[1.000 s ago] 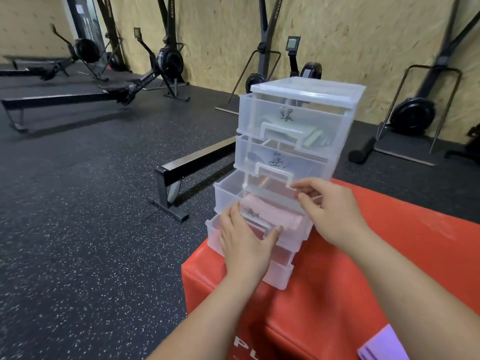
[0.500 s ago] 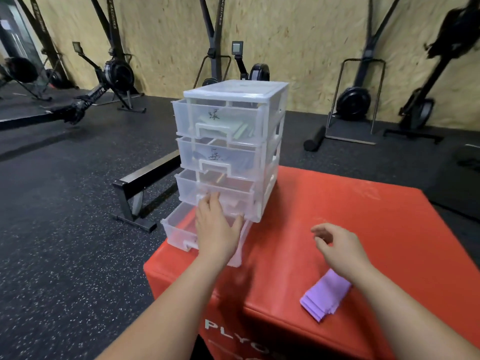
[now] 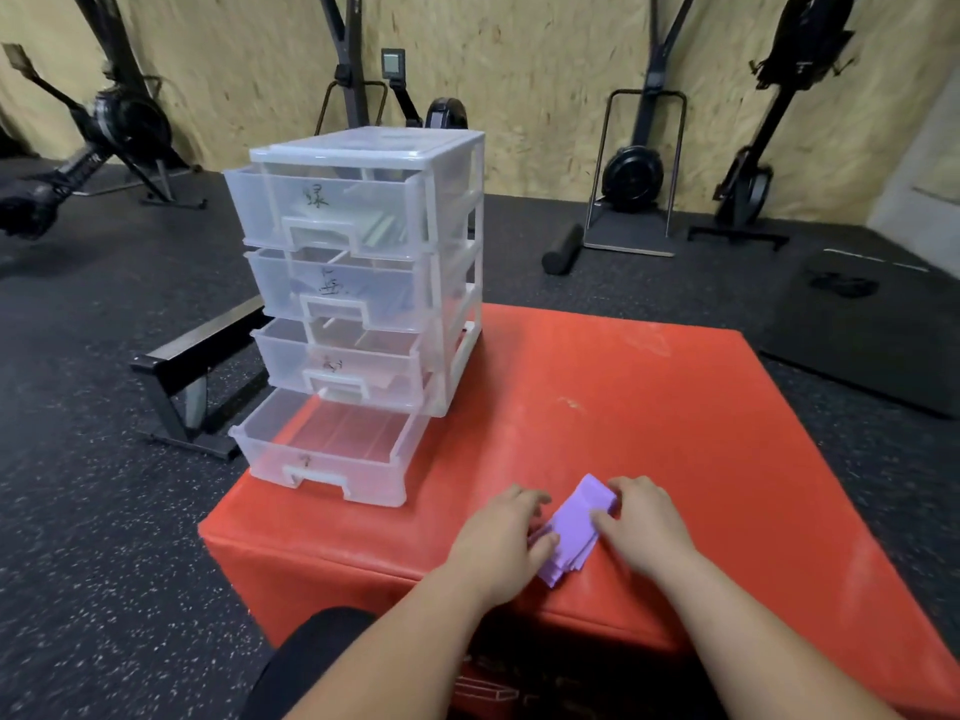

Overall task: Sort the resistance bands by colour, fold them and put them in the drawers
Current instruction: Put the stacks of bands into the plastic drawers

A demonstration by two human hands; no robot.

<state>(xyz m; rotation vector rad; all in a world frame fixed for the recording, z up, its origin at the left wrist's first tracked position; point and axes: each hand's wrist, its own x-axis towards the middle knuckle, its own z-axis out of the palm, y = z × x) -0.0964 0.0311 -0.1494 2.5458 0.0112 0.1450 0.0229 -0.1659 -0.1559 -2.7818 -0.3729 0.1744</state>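
A folded purple resistance band [image 3: 574, 532] lies near the front edge of the red plyo box [image 3: 649, 407]. My left hand [image 3: 504, 537] touches its left side and my right hand [image 3: 641, 522] pinches its right edge between thumb and fingers. A clear plastic drawer unit [image 3: 358, 272] stands at the box's left corner. Its bottom drawer [image 3: 327, 449] is pulled out and holds nothing. The three drawers above it are pushed in, with greenish, blue and pink bands showing through their fronts.
Rowing machines [image 3: 104, 132] and ski machines [image 3: 639, 168] line the plywood wall behind. A black rail [image 3: 197, 350] stands on the rubber floor left of the box. A black foam roller [image 3: 563, 249] lies on the floor behind.
My left hand pushed the pink drawer in, then left the drawers. Both hands came down to the purple band near the box's front edge.
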